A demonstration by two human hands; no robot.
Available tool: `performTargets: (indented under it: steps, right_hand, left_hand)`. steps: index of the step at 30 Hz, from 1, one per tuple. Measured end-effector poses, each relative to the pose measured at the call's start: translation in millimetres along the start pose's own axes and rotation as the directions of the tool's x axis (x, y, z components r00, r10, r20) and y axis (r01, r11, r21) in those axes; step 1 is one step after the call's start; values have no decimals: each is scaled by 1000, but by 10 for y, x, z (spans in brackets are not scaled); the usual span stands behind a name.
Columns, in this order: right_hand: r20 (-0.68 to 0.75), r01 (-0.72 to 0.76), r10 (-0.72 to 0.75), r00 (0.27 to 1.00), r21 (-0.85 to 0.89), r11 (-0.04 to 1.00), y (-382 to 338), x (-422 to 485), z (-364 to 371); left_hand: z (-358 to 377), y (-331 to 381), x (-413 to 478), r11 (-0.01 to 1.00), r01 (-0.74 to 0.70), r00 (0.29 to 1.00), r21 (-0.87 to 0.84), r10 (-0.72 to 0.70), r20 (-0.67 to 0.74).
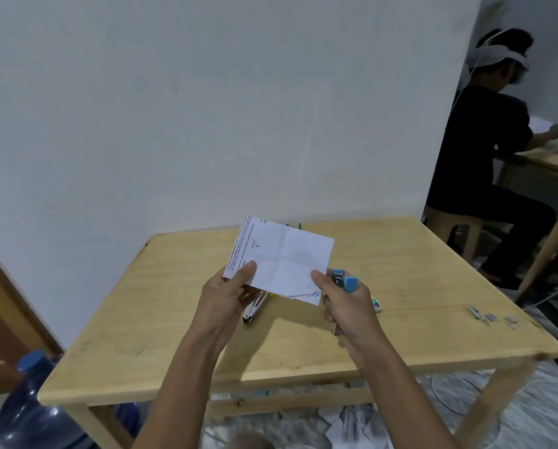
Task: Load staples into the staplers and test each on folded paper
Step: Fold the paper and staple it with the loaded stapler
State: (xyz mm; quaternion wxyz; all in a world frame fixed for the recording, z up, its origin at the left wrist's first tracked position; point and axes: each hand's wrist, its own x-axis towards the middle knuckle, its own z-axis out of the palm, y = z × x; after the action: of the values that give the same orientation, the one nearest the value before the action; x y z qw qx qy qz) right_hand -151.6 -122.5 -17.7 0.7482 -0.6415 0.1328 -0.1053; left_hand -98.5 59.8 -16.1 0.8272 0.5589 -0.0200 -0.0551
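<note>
A folded white paper (284,257) with print along its left edge is held up above the wooden table (174,306). My left hand (229,296) pinches its lower left corner, thumb on top. My right hand (345,303) holds a blue stapler (344,281) at the paper's lower right corner, thumb pressed on the sheet. A white stapler (255,309) lies on the table under the paper, partly hidden by my left hand. Loose staple strips (491,315) lie near the table's right edge.
A small staple box (377,304) sits behind my right hand. A blue water jug (34,413) stands on the floor at the left. Another person (485,163) sits at a second table (556,160) on the right. Papers and cables litter the floor.
</note>
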Motion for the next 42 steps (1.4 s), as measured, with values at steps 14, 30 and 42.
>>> performTargets:
  steps: [14, 30, 42]
  right_hand:
    - [183, 92, -107, 977, 86, 992, 200, 21, 188]
    - [399, 148, -175, 900, 98, 984, 275, -23, 172]
    - [408, 138, -147, 901, 52, 989, 303, -42, 176]
  left_hand:
    - [137, -354, -150, 1000, 3, 999, -26, -2, 53]
    - [129, -471, -161, 966, -184, 982, 182, 186, 2]
    - [63, -492, -123, 954, -197, 973, 225, 218, -72]
